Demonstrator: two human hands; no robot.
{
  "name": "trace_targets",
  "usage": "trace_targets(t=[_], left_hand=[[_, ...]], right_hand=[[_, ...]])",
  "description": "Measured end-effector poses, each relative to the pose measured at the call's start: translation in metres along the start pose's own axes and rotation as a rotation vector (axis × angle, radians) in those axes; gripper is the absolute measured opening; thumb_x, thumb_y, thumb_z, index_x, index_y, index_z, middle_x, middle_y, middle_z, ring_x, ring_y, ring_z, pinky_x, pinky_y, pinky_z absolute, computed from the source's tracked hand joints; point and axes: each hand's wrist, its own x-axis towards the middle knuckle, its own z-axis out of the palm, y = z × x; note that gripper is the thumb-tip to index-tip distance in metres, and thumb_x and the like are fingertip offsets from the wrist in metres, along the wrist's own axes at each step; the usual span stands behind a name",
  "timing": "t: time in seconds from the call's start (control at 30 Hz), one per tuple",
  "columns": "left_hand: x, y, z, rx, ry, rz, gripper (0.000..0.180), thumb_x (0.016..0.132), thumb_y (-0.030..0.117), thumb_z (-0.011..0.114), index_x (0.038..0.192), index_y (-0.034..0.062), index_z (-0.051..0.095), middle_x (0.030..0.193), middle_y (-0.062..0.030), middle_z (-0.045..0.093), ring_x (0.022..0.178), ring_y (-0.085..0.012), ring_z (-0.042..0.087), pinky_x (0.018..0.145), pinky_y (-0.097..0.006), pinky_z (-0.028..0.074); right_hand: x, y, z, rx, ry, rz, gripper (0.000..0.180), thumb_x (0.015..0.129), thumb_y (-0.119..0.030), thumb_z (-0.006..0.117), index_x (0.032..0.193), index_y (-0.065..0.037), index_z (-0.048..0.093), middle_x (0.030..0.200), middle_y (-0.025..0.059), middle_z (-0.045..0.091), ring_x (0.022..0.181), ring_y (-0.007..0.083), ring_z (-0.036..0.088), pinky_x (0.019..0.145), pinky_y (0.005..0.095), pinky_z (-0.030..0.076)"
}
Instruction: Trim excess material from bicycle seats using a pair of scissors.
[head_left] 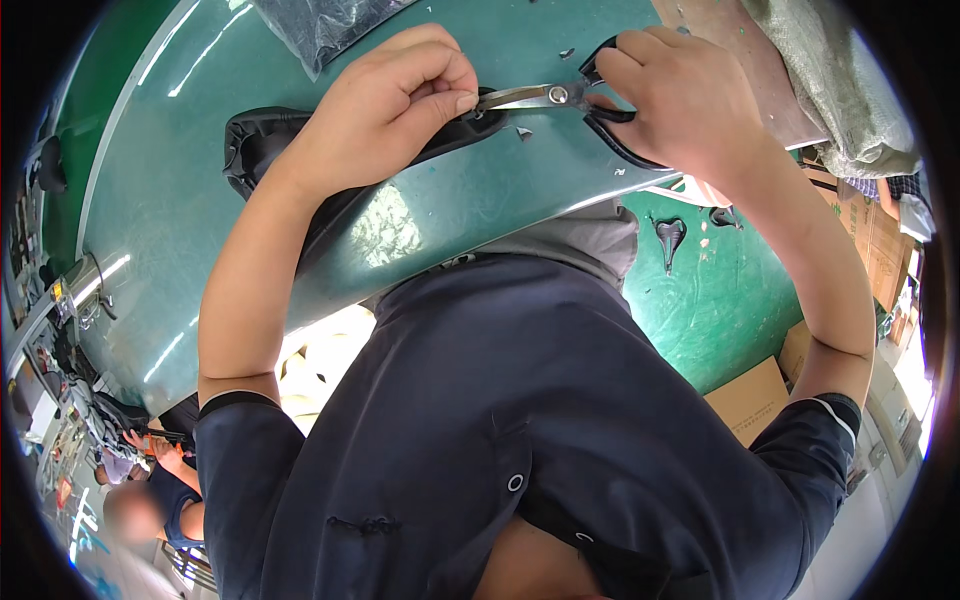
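Observation:
My right hand (695,95) is closed around the black handles of a pair of scissors (557,95), whose metal blades point left. The handles stand apart. The blade tips reach the pinched thumb and fingers of my left hand (390,110). Under that hand lies a glossy black leather-like piece (262,135), its edge pinched between thumb and fingertips beside the blades. My left hand and forearm cover much of the piece. Small dark scraps (525,134) lie on the green table just below the scissors.
The green table (160,230) has a curved left edge. A dark plastic bag (325,25) lies at its far side, a pale woven sack (850,90) at far right. Black bicycle saddles (669,240) and cardboard boxes (750,400) rest on the floor. Another person (180,500) sits at lower left.

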Motion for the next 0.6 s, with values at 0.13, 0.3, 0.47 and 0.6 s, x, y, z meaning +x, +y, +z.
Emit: trace_targets(t=[0.13, 0.3, 0.47, 0.6], left_hand=[[-0.001, -0.006, -0.001, -0.019, 0.011, 0.017, 0.006, 0.099, 0.003, 0.072, 0.099, 0.0008, 0.067, 0.092, -0.0034, 0.057, 0.080, -0.0155, 0.054, 0.072, -0.030, 0.046], [-0.003, -0.009, -0.008, -0.348, 0.013, -0.033, 0.006, 0.103, 0.003, 0.071, 0.098, 0.0012, 0.068, 0.095, 0.0030, 0.055, 0.081, -0.0072, 0.049, 0.073, -0.024, 0.041], [-0.003, -0.011, -0.019, -0.386, -0.136, -0.015, 0.004, 0.103, -0.002, 0.068, 0.102, -0.0009, 0.063, 0.105, -0.0014, 0.052, 0.086, -0.0078, 0.047, 0.077, -0.023, 0.041], [-0.004, -0.012, -0.020, -0.461, -0.189, -0.020, 0.005, 0.103, -0.002, 0.068, 0.101, -0.0014, 0.063, 0.105, -0.0019, 0.051, 0.085, -0.0085, 0.048, 0.077, -0.024, 0.042]], right_hand=[[-0.002, -0.002, 0.000, 0.010, -0.028, 0.016, 0.029, 0.084, -0.031, 0.082, 0.090, -0.011, 0.062, 0.085, 0.0039, 0.060, 0.077, 0.0258, 0.066, 0.065, 0.0421, 0.054], [-0.010, 0.004, 0.001, -0.015, 0.013, 0.016, 0.030, 0.083, -0.031, 0.084, 0.088, -0.012, 0.062, 0.084, 0.0036, 0.061, 0.076, 0.0253, 0.066, 0.063, 0.0411, 0.054], [-0.011, 0.002, -0.010, -0.024, 0.045, 0.037, 0.032, 0.081, -0.033, 0.085, 0.087, -0.011, 0.062, 0.086, 0.0026, 0.061, 0.078, 0.0245, 0.066, 0.063, 0.0405, 0.054], [-0.004, -0.002, -0.006, -0.053, 0.071, 0.023, 0.032, 0.080, -0.033, 0.085, 0.088, -0.012, 0.061, 0.087, 0.0019, 0.060, 0.080, 0.0231, 0.066, 0.064, 0.0395, 0.054]])
